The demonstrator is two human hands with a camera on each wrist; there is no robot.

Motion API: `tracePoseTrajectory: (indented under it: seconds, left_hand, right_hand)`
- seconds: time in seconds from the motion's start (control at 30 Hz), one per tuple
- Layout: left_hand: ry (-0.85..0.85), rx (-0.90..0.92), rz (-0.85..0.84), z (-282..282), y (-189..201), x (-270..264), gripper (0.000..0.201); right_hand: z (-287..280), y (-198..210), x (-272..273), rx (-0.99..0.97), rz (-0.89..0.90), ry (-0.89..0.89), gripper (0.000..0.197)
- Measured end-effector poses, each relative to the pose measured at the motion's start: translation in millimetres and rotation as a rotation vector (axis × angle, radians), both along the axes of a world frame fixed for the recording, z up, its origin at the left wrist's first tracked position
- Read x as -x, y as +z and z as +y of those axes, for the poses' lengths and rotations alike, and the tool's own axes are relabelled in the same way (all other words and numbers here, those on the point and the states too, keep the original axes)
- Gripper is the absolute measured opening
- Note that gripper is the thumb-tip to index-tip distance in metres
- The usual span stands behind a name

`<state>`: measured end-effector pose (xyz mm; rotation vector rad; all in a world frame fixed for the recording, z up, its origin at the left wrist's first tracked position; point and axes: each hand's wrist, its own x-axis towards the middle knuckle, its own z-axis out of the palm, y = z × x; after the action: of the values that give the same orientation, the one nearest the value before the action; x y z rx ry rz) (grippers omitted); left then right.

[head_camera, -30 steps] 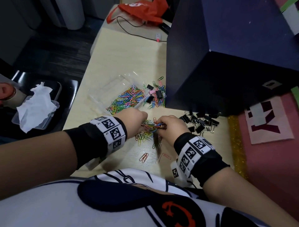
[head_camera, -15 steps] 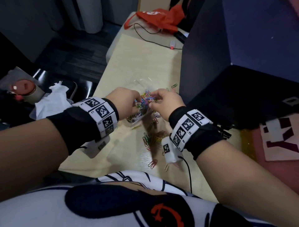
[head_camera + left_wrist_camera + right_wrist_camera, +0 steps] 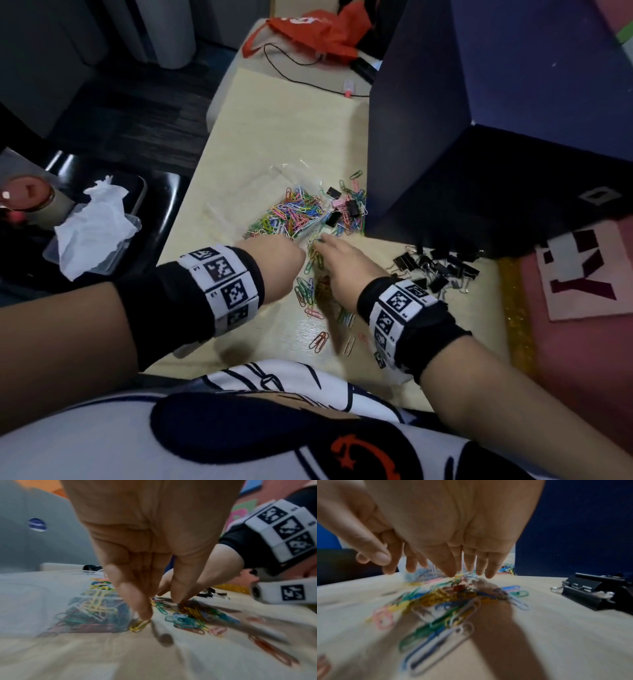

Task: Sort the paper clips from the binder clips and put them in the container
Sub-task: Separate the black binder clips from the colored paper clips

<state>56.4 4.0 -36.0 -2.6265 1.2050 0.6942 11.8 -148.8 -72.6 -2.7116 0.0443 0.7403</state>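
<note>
Both the left hand (image 3: pixel 274 260) and right hand (image 3: pixel 337 265), fingers relaxed and holding nothing, reach down onto the loose paper clips (image 3: pixel 310 284) mid-bench, likely to gather another batch for the clear container (image 3: pixel 239 202) just beyond, apart from the binder clips (image 3: pixel 435 269).

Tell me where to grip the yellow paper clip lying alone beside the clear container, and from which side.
Judging by its pose, pinch the yellow paper clip across its two long sides, coming straight down from above. It lies flat on the table, so there is no edge to get under; the left hand fingertip already touches its upper end.
</note>
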Motion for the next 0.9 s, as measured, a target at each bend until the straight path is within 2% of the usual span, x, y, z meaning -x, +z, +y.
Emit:
tracePoseTrajectory:
  seconds: [0.07,0.1,0.23,0.37,0.43,0.5,0.57,0.6,0.67,0.73,0.8,0.9]
  left_hand:
    - [-0.076,-0.087,-0.013,-4,-4,7,0.026]
    - [-0.098,-0.118,-0.004,-5,-5,9,0.027]
    - [-0.166,-0.135,0.053,-7,-10,20,0.03]
    - [-0.122,0.014,0.06,-10,-17,21,0.03]
    - [-0.049,0.084,0.066,-13,-21,16,0.036]
    - [0.025,0.108,0.087,-15,-22,13,0.042]
    - [0.023,0.068,0.093,-16,-24,16,0.05]
    - [0.0,0.042,0.099,-15,-26,19,0.058]
    - [-0.045,0.006,0.113,-13,-28,28,0.078]
    - [-0.086,-0.018,0.114,-14,-30,37,0.089]
    - [-0.081,-0.015,0.103,-20,-32,42,0.087]
    - [-0.024,0.041,0.111,-30,-30,42,0.066]
  right_hand:
    - [1,-3,7,0.021,0.006,0.024,0.085]
    - [0,-4,11,0.026,-0.016,0.04,0.082]
    - [-8,-1,25,0.03,-0.054,0.099,0.054]
    - [-23,13,34,-0.009,-0.117,-0.121,0.033]
    - [-31,21,39,0.096,-0.048,-0.209,0.041]
    - [-32,25,47,0.226,0.153,-0.252,0.059]
    - [-28,24,59,0.309,0.309,-0.257,0.076]
    - [-26,22,64,0.313,0.33,-0.266,0.078]
    - [-20,16,69,0.262,0.295,-0.297,0.074]
    - [-13,10,69,0.178,0.224,-0.341,0.068]
    - [-8,6,65,0.083,0.139,-0.387,0.059]
    - [-9,8,56,0.013,0.03,-0.367,0.044]
